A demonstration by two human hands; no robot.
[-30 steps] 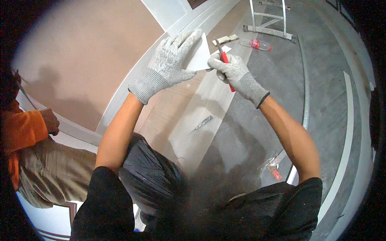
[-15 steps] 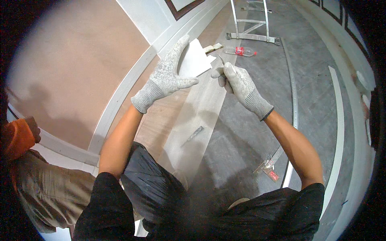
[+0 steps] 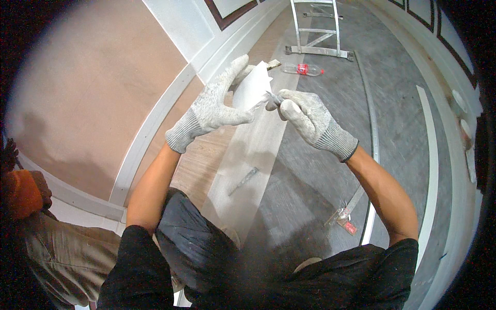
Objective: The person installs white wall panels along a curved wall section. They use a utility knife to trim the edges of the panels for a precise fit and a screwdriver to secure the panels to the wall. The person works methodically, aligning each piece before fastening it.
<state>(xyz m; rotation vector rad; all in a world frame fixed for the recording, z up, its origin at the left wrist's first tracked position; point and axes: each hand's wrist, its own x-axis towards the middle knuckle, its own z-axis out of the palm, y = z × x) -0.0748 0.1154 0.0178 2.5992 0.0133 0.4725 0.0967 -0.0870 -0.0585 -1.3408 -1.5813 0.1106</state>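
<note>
My left hand (image 3: 211, 103), in a grey knit glove, grips a white flat piece (image 3: 250, 85) between spread thumb and fingers, above the pale plank flooring. My gloved right hand (image 3: 309, 118) is closed on a knife (image 3: 274, 98), its handle hidden and its metal tip at the lower right corner of the white piece. A narrow light wooden piece (image 3: 274, 64) shows behind the white piece.
Ahead are a metal ladder (image 3: 319, 51) and a plastic bottle (image 3: 311, 70). A small red package (image 3: 349, 226), a metal tool (image 3: 250, 174) and long strips (image 3: 428, 155) lie on the floor. Another person (image 3: 23, 194) in orange is at my left, beside the wall.
My right hand has turned, covering the red handle seen earlier, and has brought the blade to the white piece's corner. My left hand's grip has shifted, and both hands sit lower in view.
</note>
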